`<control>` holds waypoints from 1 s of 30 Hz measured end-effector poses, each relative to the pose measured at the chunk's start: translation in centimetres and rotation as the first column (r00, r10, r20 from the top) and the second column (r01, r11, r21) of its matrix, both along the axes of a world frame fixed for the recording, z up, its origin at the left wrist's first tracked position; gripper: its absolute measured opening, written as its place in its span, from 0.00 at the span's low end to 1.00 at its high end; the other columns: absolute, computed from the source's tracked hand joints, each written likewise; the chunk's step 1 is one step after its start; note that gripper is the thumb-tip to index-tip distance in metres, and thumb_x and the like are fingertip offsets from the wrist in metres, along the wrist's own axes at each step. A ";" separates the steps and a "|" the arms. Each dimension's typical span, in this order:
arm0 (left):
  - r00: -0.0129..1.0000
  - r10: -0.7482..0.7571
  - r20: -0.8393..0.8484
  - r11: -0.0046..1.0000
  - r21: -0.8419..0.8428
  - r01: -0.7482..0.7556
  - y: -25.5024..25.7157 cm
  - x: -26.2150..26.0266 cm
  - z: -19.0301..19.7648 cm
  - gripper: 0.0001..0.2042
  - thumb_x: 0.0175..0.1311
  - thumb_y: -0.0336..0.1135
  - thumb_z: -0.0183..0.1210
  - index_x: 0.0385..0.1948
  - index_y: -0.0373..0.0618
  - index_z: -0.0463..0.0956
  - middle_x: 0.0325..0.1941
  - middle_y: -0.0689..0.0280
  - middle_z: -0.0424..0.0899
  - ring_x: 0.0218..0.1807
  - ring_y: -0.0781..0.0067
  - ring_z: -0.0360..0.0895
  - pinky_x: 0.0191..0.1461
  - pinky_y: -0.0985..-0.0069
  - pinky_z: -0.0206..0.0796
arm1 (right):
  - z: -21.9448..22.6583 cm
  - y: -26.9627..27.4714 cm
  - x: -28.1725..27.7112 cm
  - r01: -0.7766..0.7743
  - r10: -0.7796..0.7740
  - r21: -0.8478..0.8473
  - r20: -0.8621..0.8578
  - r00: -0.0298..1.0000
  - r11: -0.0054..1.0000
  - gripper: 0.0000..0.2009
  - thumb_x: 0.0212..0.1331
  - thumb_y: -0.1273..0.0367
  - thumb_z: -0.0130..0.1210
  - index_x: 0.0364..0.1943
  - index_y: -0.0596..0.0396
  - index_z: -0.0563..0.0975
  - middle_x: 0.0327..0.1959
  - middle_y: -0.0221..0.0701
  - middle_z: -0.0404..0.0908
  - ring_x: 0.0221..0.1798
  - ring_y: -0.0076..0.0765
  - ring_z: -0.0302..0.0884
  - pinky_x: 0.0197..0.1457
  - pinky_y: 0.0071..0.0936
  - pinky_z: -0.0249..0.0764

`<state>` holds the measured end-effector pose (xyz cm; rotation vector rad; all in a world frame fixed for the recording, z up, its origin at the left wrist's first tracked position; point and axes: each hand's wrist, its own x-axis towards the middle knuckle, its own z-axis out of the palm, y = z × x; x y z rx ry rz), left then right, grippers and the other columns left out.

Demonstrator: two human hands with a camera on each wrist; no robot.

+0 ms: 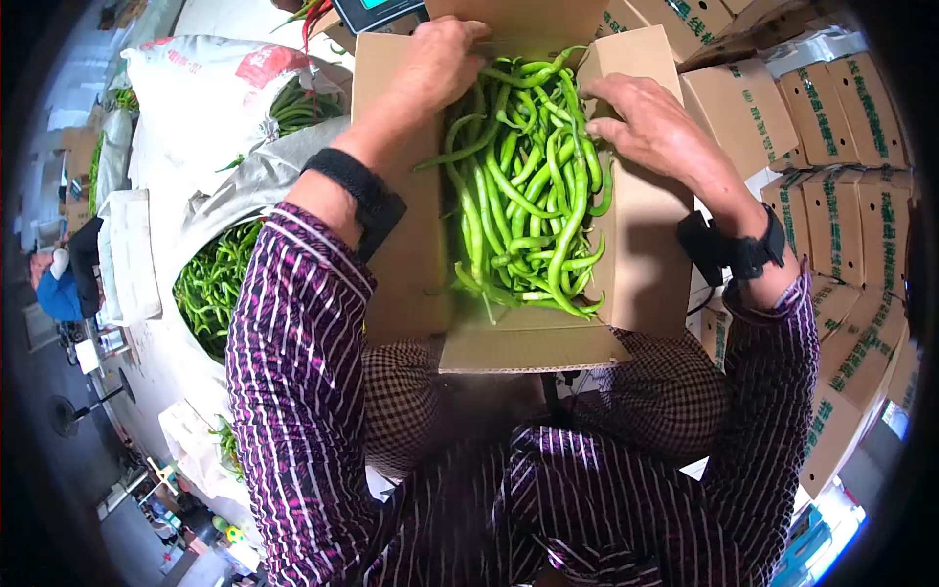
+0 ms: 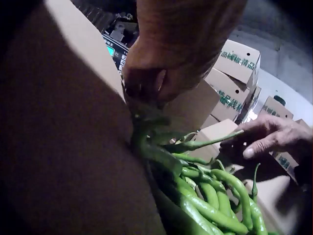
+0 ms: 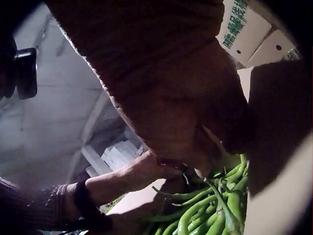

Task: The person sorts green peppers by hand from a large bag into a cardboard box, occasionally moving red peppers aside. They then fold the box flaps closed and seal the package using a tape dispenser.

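An open cardboard box [image 1: 533, 352] is heaped with long green chili peppers [image 1: 533, 196]. My left hand [image 1: 440, 64] reaches over the far left corner of the box, its fingers bent down by the wall. In the left wrist view the same hand [image 2: 168, 58] hangs right above the nearest peppers [image 2: 210, 196]; its fingertips are in shadow and I cannot tell whether they pinch one. My right hand [image 1: 650, 127] is over the right wall, fingers and thumb loosely extended at the edge of the heap. Peppers [image 3: 210, 210] also show below it in the right wrist view.
At left stand a white sack [image 1: 210, 108] and an open sack holding more green peppers [image 1: 217, 284]. Printed cardboard boxes [image 1: 831, 225] are stacked at right. A device with a lit screen [image 1: 377, 10] sits beyond the box.
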<state>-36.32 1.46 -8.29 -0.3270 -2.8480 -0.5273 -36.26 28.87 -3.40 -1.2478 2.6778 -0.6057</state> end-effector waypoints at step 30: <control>0.774 -0.072 0.629 0.935 0.313 -0.168 -0.5 7.4 5.6 0.17 0.60 0.42 0.60 0.43 0.38 0.79 0.33 0.58 0.84 0.35 0.67 0.82 0.42 0.70 0.74 | 1.1 -0.7 4.2 -0.171 0.167 0.079 0.056 0.984 0.982 0.14 0.58 0.67 0.54 0.46 0.58 0.76 0.38 0.44 0.79 0.45 0.53 0.75 0.49 0.42 0.71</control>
